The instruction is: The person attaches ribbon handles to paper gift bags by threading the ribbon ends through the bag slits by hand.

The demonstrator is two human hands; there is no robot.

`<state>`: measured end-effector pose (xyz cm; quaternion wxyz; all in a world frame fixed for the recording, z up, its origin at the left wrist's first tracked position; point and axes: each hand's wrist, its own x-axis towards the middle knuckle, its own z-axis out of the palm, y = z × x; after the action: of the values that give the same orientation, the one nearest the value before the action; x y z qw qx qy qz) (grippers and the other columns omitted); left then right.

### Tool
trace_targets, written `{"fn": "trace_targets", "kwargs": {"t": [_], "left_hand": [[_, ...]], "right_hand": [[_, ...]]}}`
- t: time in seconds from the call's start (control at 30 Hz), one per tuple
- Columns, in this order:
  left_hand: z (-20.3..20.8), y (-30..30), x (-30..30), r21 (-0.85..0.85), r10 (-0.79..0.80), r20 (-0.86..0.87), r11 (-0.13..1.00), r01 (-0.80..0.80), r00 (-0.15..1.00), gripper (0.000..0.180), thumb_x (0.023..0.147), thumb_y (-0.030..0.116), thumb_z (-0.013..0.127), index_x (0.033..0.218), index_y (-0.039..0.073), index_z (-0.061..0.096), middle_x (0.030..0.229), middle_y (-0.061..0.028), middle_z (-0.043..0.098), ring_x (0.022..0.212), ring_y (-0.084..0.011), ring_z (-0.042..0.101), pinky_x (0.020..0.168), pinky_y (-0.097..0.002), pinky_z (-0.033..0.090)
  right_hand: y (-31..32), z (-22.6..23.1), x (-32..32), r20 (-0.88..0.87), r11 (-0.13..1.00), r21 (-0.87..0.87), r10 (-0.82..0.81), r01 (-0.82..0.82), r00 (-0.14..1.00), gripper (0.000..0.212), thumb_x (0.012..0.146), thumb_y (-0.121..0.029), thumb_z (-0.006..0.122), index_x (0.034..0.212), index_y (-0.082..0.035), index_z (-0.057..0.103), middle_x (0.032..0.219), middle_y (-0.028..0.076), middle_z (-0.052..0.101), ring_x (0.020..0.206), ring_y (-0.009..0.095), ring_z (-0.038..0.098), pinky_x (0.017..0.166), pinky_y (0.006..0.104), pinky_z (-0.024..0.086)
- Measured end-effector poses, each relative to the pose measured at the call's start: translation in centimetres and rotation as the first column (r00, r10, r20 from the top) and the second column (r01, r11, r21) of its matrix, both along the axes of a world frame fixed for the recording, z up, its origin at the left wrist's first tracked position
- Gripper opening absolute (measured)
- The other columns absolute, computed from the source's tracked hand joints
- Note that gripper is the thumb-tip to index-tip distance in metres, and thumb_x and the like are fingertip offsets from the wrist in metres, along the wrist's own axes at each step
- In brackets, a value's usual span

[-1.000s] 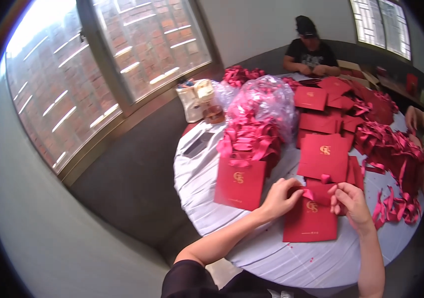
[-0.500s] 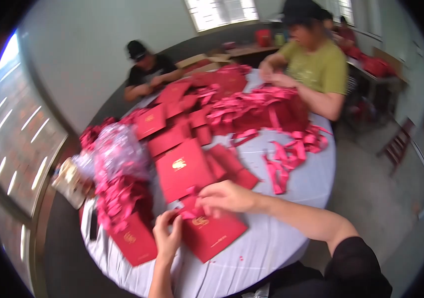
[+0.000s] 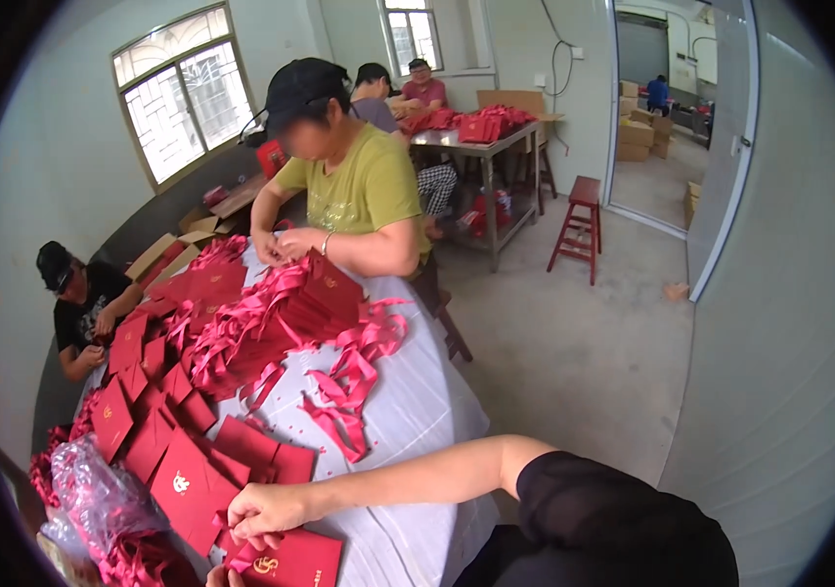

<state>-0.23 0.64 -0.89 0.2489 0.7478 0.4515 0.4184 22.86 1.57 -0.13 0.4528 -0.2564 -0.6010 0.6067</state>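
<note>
Near the bottom edge lies a flat red paper bag [image 3: 305, 560] with a gold emblem. My right hand [image 3: 266, 511] is over its upper left corner, fingers closed in a pinch on a pink ribbon [image 3: 238, 563]. Only the fingertips of my left hand [image 3: 224, 577] show at the frame's lower edge. They are pressed together at the same ribbon, and the rest of that hand is cut off. Just beyond my right hand, another red bag [image 3: 188, 486] with a gold emblem rests on the pile.
The cloth-covered table [image 3: 427, 391] holds piled red bags, a ribbon heap [image 3: 232, 338], loose ribbon strips [image 3: 344, 401] and a clear plastic bag [image 3: 100, 489]. Two co-workers sit or stand around it, one in a green shirt [image 3: 364, 186]. A red stool [image 3: 579, 220] stands on the floor at right.
My view has swung to the right and up, so the table and my hands now appear lower and further left. Both hands remain at the ribbon on the near bag.
</note>
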Motion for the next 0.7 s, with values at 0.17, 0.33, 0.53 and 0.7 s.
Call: {"fn": "trace_targets", "kwargs": {"t": [0.17,0.33,0.53,0.7], "left_hand": [[0.1,-0.2,-0.1,-0.051,0.009,0.054,0.999,-0.007,0.999,0.020,0.091,0.010,0.057,0.101,-0.007,0.059,0.093,-0.0130,0.064,0.084,-0.0190,0.056,0.080,-0.0297,0.046],[0.2,-0.3,0.1,-0.029,0.001,0.012,1.000,0.000,1.000,0.020,0.090,0.011,0.056,0.100,-0.007,0.059,0.095,-0.0144,0.064,0.085,-0.0204,0.056,0.081,-0.0303,0.045],[0.1,-0.3,0.3,-0.078,0.022,0.051,0.997,-0.018,0.998,0.022,0.090,0.011,0.057,0.103,-0.007,0.059,0.096,-0.0141,0.064,0.086,-0.0203,0.057,0.081,-0.0307,0.046],[0.0,0.0,0.6,-0.103,0.024,0.064,0.995,-0.017,0.998,0.022,0.090,0.009,0.057,0.105,-0.008,0.059,0.100,-0.0149,0.063,0.090,-0.0194,0.057,0.084,-0.0299,0.045]], "right_hand": [[0.2,-0.3,-0.2,-0.030,1.000,0.017,-0.004,0.005,1.000,0.020,0.091,-0.016,0.052,0.089,0.004,0.055,0.070,0.008,0.061,0.055,0.010,0.057,0.049,0.0222,0.045],[0.3,-0.3,-0.1,-0.033,1.000,0.010,0.008,-0.008,0.999,0.021,0.091,-0.016,0.052,0.089,0.005,0.055,0.071,0.008,0.061,0.055,0.010,0.057,0.049,0.0225,0.047],[0.5,-0.4,0.0,-0.051,1.000,0.000,0.003,-0.003,0.999,0.019,0.090,-0.013,0.052,0.087,0.005,0.055,0.067,0.009,0.060,0.052,0.012,0.056,0.048,0.0238,0.046],[0.6,-0.2,0.4,-0.053,1.000,0.007,0.001,-0.001,0.999,0.020,0.091,-0.015,0.051,0.089,0.004,0.055,0.068,0.009,0.061,0.053,0.011,0.056,0.048,0.0227,0.046]]}}
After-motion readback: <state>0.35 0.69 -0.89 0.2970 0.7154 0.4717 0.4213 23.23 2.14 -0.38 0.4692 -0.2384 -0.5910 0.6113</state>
